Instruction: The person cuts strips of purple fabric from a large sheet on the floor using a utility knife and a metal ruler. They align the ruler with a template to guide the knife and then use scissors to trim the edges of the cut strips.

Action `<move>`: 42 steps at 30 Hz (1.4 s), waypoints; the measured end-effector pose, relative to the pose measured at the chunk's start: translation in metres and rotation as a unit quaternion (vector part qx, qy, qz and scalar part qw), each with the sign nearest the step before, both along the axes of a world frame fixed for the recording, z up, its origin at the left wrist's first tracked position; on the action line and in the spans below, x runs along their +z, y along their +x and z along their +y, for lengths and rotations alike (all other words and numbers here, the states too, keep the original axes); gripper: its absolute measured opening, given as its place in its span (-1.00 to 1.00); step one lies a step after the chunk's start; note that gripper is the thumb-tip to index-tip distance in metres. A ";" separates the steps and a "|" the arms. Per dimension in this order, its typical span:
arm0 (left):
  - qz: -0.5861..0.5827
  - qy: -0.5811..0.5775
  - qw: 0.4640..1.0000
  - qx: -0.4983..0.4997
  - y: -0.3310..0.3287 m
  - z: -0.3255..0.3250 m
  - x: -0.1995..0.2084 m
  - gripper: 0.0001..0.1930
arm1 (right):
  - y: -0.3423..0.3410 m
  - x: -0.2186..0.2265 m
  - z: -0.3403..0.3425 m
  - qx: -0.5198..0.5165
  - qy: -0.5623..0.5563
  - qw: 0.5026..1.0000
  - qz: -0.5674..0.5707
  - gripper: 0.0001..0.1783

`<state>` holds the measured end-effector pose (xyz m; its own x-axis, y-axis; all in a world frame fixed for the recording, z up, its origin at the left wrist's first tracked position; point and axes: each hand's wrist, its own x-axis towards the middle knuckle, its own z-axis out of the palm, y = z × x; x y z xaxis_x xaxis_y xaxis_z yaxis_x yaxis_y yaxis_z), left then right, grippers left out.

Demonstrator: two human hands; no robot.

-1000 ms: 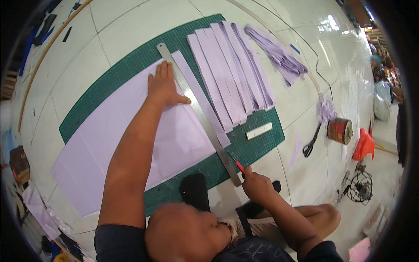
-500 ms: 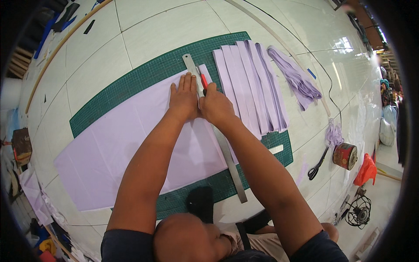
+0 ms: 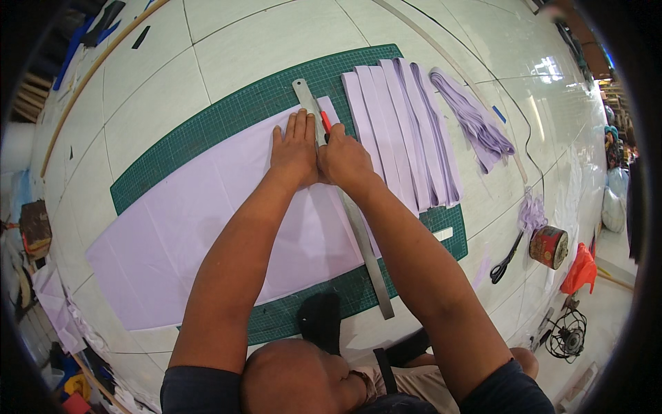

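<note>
Left of the grip, has lilac cloth [image 3: 179,238] lying over a green mat [image 3: 158,162]. Lays left hand [image 3: 295,153] open, flat on cloth and metal ruler [image 3: 376,279]. Just right, clutches a red knife [image 3: 325,122] in the closed right hand [image 3: 345,160], beside the ruler. Farther right of the grip, has lilac strips [image 3: 389,131] side by side, then a bundle [image 3: 471,117].

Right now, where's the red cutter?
In the head view, the red cutter is above centre, in the right hand, beside the metal ruler near its upper end, just right of the left hand.
</note>
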<state>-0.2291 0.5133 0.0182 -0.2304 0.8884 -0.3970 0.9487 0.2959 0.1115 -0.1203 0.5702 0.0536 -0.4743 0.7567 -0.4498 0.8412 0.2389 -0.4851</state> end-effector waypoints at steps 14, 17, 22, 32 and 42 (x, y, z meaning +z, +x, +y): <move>-0.009 -0.023 1.000 -0.008 0.005 0.008 0.023 0.49 | -0.007 0.025 0.018 0.054 -0.019 0.998 -0.037 -0.65; 0.014 -0.046 0.999 -0.013 0.005 0.008 0.020 0.53 | 0.020 0.034 -0.002 0.076 -0.054 0.994 -0.060 -0.62; -0.019 -0.035 0.999 0.002 0.005 0.008 0.028 0.55 | 0.049 0.036 -0.015 0.066 -0.075 0.990 -0.104 -0.64; -0.072 0.043 0.995 0.058 -0.007 0.021 0.025 0.10 | 0.171 0.066 -0.071 -0.084 -0.064 0.989 0.106 -0.67; 0.024 0.151 0.988 0.019 -0.015 0.089 0.020 -0.73 | 0.229 0.021 -0.138 -0.141 -0.093 0.977 0.131 -0.67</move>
